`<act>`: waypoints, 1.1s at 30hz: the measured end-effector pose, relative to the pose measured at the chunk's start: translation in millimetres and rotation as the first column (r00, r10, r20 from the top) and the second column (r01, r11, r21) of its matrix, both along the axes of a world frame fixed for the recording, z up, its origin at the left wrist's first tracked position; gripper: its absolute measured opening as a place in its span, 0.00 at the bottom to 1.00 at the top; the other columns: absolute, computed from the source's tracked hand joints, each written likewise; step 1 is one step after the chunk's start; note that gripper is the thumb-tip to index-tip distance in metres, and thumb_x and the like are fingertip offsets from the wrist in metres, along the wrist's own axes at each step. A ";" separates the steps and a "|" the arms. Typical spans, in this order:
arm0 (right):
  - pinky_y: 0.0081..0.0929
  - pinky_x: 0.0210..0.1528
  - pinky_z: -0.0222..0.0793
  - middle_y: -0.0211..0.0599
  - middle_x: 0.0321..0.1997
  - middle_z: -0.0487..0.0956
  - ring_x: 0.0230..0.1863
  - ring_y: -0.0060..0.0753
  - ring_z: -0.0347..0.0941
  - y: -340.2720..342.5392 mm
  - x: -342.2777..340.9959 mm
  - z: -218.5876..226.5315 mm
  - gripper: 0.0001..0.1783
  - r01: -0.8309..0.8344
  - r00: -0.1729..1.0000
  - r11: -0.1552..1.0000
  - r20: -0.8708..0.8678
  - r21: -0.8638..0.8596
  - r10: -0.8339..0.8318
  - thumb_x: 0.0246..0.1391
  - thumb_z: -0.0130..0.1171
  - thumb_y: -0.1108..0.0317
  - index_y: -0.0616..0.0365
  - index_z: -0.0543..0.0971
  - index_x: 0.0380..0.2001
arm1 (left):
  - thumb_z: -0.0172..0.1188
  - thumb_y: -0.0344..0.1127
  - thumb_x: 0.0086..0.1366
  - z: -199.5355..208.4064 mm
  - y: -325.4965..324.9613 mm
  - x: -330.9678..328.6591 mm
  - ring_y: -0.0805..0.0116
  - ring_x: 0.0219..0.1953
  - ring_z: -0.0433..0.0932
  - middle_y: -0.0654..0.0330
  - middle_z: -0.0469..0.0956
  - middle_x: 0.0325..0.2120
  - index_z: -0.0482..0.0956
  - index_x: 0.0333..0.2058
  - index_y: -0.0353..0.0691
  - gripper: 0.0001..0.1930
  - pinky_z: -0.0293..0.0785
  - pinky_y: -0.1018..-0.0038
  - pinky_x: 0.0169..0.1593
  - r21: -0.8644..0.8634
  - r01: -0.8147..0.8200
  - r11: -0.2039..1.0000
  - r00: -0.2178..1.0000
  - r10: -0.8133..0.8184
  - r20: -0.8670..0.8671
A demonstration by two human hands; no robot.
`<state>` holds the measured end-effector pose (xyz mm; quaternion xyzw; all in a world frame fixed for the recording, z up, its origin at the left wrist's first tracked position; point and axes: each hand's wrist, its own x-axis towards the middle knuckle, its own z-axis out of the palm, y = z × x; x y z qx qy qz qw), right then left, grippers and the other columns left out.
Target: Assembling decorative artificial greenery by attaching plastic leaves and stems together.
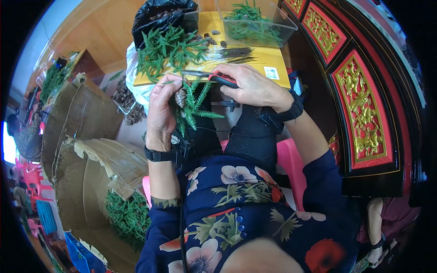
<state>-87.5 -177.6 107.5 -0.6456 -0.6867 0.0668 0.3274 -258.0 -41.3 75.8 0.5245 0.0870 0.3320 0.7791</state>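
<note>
My left hand [163, 107] holds a small brown pine cone [180, 97] together with a green artificial fir sprig [195, 107] that hangs down over my lap. My right hand [253, 85] grips pliers with red and black handles [217, 77], their jaws pointing left toward the sprig just above my left fingers. Both hands are at the near edge of a yellow board [268, 61] that carries a heap of green sprigs [168, 50], a bundle of dark wires [232, 54] and a few loose cones [214, 38].
A clear plastic box [255, 25] with green sprigs and a black bag [159, 16] stand behind the board. Open cardboard boxes [91, 150] with more greenery sit on my left. A red and gold carved panel [364, 113] is on my right. I sit on a pink chair [289, 159].
</note>
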 end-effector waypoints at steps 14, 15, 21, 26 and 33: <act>0.38 0.43 0.67 0.51 0.36 0.74 0.40 0.53 0.70 0.6 1.8 2.2 0.19 -0.031 0.998 0.986 0.049 -0.161 0.039 0.43 0.53 0.69 0.61 0.70 0.41 | 0.53 0.31 0.60 4.7 -6.1 -2.3 0.79 0.24 0.69 0.66 0.74 0.25 0.75 0.34 0.35 0.06 0.65 0.83 0.30 -0.042 -0.007 0.999 0.998 0.004 -0.070; 0.38 0.43 0.67 0.51 0.36 0.74 0.40 0.53 0.70 0.7 1.3 2.3 0.19 -0.035 0.998 0.986 0.049 -0.161 0.043 0.43 0.53 0.69 0.61 0.70 0.41 | 0.53 0.32 0.60 4.8 -6.0 -3.8 0.78 0.24 0.69 0.65 0.74 0.25 0.75 0.34 0.35 0.07 0.66 0.82 0.30 -0.079 0.032 0.996 0.996 -0.038 -0.077; 0.38 0.44 0.67 0.49 0.36 0.75 0.40 0.53 0.70 -5.4 5.5 -0.5 0.19 -0.078 0.995 0.996 0.058 -0.039 0.080 0.41 0.53 0.71 0.61 0.70 0.42 | 0.52 0.35 0.61 -2.8 -8.2 -5.8 0.72 0.27 0.72 0.62 0.74 0.27 0.74 0.37 0.34 0.10 0.74 0.77 0.36 -0.470 0.176 0.865 0.980 -0.201 -0.002; 0.37 0.47 0.66 0.49 0.39 0.75 0.42 0.52 0.70 -1.7 5.9 -1.5 0.22 -0.067 0.995 0.996 0.071 -0.053 0.071 0.40 0.53 0.72 0.60 0.70 0.44 | 0.51 0.36 0.61 -8.7 1.5 -6.2 0.70 0.29 0.74 0.62 0.71 0.27 0.71 0.35 0.36 0.09 0.76 0.75 0.39 -0.436 0.469 0.768 0.883 -0.423 0.204; 0.38 0.45 0.66 0.50 0.39 0.74 0.42 0.52 0.71 0.5 8.8 1.3 0.21 -0.102 0.995 0.995 0.007 -0.002 0.102 0.40 0.54 0.71 0.59 0.71 0.43 | 0.50 0.34 0.60 -6.6 5.3 1.8 0.70 0.29 0.74 0.63 0.68 0.26 0.69 0.32 0.38 0.06 0.76 0.74 0.40 -0.406 0.591 0.698 0.807 -0.495 0.322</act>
